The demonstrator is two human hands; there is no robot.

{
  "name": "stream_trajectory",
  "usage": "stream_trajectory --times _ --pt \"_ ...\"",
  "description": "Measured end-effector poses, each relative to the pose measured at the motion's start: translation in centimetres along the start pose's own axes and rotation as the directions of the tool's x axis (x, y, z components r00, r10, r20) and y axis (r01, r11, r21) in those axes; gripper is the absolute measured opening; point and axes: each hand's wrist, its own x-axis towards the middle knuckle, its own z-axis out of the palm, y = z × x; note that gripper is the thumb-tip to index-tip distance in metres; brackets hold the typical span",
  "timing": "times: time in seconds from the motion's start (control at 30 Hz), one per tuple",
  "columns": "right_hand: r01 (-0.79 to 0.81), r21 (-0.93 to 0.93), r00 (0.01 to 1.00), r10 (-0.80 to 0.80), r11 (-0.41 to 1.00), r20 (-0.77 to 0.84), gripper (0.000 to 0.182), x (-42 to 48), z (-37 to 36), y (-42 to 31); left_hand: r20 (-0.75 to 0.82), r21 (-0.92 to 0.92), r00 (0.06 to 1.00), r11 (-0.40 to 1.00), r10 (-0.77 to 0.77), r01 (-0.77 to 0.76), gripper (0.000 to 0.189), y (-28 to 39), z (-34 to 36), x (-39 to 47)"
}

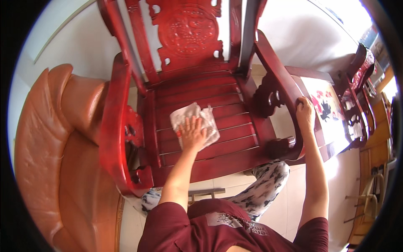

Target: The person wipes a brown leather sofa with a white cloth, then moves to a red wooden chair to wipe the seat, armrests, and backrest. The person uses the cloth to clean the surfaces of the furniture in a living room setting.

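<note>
A red lacquered wooden armchair (201, 171) with a slatted seat and a carved backrest (190, 30) stands before me. My left hand (192, 134) lies flat, fingers spread, on a pale, crumpled cloth (209, 118), pressing it against the seat slats (176, 94). Something red shows beside the fingers, too small to make out. The fingers of my right hand (305, 115) curl over the chair's right armrest (277, 63). The left armrest (113, 126) is untouched. Beneath my left palm, part of the cloth is hidden.
A brown leather sofa (37, 151) sits close on the left. To the right, a low side table (327, 126) has a floral picture on its glossy top, with another carved chair (359, 82) beyond. Pale floor tiles (277, 204) run below, and a white wall (296, 34) rises behind.
</note>
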Motion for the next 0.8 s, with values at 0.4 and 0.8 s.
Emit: stream_trajectory --times 0.4,0.8 --pt "0.009 -0.012 0.999 -0.009 1.000 0.032 0.026 0.1 0.0 1.8 -0.002 0.100 0.933 0.929 -0.359 0.357 0.058 -6.9 -5.7 -17.3" --pt "0.002 -0.032 0.996 0.001 0.999 0.086 0.028 0.1 0.2 2.9 0.049 0.064 0.968 0.968 -0.246 0.243 0.060 -6.7 -5.8 -16.1"
